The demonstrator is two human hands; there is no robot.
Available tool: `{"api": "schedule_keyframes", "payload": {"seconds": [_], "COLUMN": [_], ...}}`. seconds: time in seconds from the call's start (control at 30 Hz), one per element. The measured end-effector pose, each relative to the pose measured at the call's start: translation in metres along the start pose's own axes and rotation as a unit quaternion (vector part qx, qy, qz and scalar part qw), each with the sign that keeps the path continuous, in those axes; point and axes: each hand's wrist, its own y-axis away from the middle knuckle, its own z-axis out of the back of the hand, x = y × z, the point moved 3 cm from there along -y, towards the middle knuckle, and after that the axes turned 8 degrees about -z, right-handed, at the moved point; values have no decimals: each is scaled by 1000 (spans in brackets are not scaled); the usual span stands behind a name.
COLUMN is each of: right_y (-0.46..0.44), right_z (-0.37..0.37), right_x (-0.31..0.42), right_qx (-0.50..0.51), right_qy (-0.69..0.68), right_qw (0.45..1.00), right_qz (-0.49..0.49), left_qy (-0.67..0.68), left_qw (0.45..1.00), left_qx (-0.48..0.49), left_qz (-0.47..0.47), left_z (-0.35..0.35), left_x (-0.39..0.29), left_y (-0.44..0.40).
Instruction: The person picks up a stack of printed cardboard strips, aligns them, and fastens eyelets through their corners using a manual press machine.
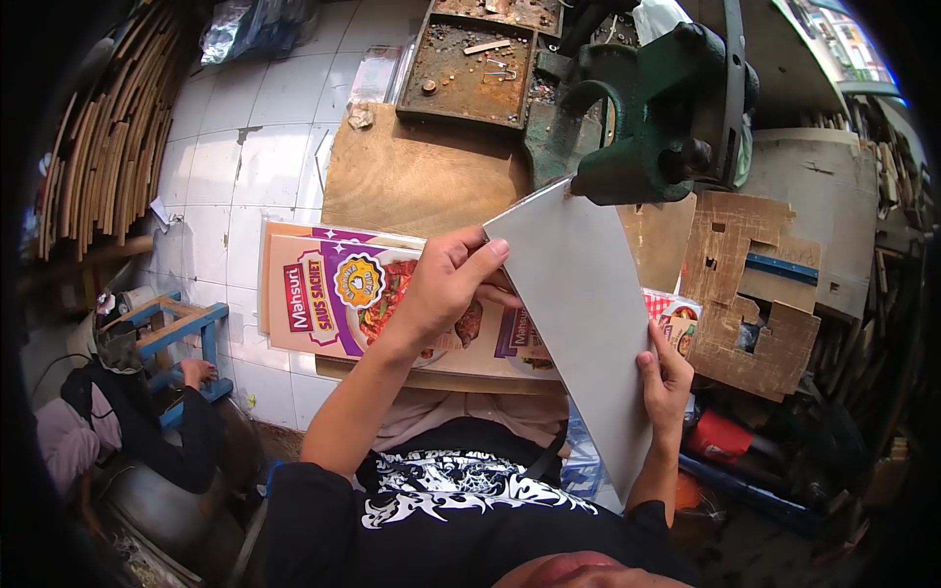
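A pale grey flat sheet is held tilted in front of my chest, between both hands. My left hand is closed on its upper left corner, thumb on top and fingers underneath. On the far edge, my right hand grips the side of the sheet, thumb on the face. The sheet's top end is at the nose of a green cast-metal machine; whether they touch I cannot tell. Beneath my left hand lie printed sauce-sachet boards, stacked on a wooden board.
A rusty compartment tray with small metal bits stands behind the wooden board. Cut-out brown cardboard is at right. Wood strips lean at far left. A co-worker's hand rests by a blue frame.
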Motion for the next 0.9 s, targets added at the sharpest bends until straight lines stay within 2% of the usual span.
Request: {"api": "schedule_keyframes", "payload": {"seconds": [0.07, 0.17, 0.37, 0.43, 0.5, 0.63, 0.77, 0.83, 0.9], "right_y": [-1, 1, 6, 5, 7, 10, 9, 11, 8], "right_z": [-1, 0, 1, 2, 3, 4, 1, 1, 1], "right_x": [3, 4, 13, 14, 15, 17, 8, 12, 5], "right_qx": [-6, -10, 21, 4, 14, -1, -2, 5, 1], "right_qy": [-5, -21, -19, 2, -18, 1, -16, -36, -18], "right_qw": [1000, 999, 1000, 999, 1000, 1000, 998, 999, 999], "right_qz": [16, 34, 4, 42, 12, 12, 53, 6, 33], "left_qy": [52, 45, 61, 65, 72, 72, 73, 77, 80], "left_qw": [999, 999, 996, 996, 995, 994, 994, 994, 994], "left_qx": [3, 7, 35, 42, 48, 60, 67, 66, 64], "left_qz": [-15, -27, -48, -53, -57, -53, -48, -49, -49], "left_z": [2, 2, 6, 6, 6, 10, 9, 8, 8], "left_x": [3, 4, 8, 8, 9, 11, 9, 9, 9], "left_y": [0, 0, -2, -3, -3, -5, -5, -5, -5]}}
